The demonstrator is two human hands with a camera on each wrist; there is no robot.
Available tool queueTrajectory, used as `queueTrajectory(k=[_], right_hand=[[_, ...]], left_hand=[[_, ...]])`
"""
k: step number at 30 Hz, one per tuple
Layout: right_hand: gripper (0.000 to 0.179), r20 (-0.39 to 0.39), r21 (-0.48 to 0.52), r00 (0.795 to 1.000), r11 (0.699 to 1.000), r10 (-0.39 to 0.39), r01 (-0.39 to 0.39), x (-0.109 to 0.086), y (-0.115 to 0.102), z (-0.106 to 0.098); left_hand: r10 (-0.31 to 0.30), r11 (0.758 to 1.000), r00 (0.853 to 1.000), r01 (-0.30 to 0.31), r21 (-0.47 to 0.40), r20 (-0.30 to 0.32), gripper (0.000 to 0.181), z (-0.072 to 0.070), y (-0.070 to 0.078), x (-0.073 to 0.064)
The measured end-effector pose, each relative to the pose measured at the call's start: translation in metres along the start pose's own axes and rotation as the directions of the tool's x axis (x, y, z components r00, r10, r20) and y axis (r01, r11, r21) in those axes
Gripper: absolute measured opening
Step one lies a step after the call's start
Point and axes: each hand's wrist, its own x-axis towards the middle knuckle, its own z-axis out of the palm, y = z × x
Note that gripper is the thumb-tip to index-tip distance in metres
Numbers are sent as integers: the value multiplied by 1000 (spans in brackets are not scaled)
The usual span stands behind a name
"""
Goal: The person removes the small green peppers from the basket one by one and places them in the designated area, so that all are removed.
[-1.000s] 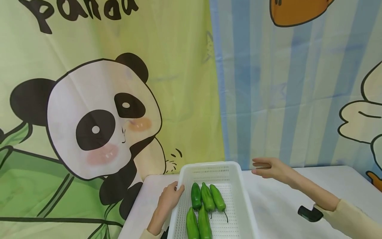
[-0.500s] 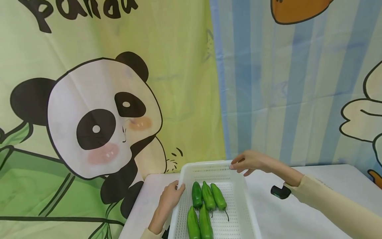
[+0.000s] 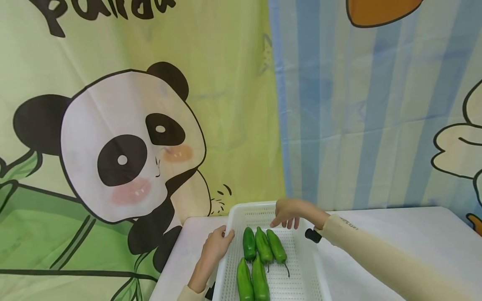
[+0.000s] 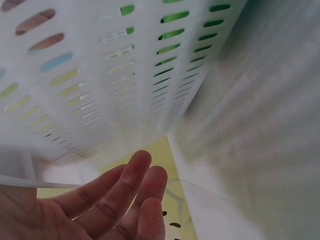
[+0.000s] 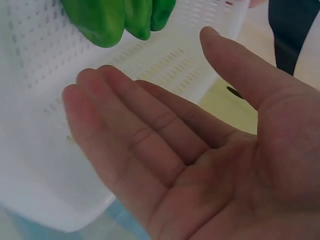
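Observation:
A white plastic basket (image 3: 315,267) with slotted walls holds several green peppers (image 3: 260,278) lying on its floor. At the basket's left rim my left hand (image 3: 216,246) grips the edge, thumb over the top and fingers outside; in the left wrist view its fingers (image 4: 131,182) lie below the slotted wall. My right hand (image 3: 290,212) reaches over the far right corner of the basket, fingers pointing down, just beyond the peppers. The right wrist view shows that palm holding nothing, its fingers (image 5: 145,135) nearly straight and the thumb spread, close to the pepper ends (image 5: 100,25).
The basket stands on a white-covered table (image 3: 391,246), which extends to its right. Right behind the table hangs a cloth backdrop (image 3: 241,125) with a panda print and blue stripes. A dark wrist device (image 3: 313,235) sits at the right cuff.
My right hand has moved left from beside the basket to over its far end, and its fingers now point down. The left hand keeps its place at the rim; the peppers lie as before.

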Motion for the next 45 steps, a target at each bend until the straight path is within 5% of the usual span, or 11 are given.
queueTrajectory(k=[10,24,36,45], right_hand=[[33,-3,-201,980,960,198,-194,34,-18,27],[24,-105,-241,970,941,218,-238,50,-18,67],[22,-175,-344,958,897,229,-278,57,-25,77],[28,-150,-231,956,932,251,-281,60,-14,71]], left_hand=[[-13,1000,1000,13,2,-1,41,0,2,2],[-7,1000,1000,7,-2,5,41,2,2,1],[-6,1000,1000,6,-3,-2,40,1,2,0],[-16,1000,1000,16,-6,-1,40,1,2,2]])
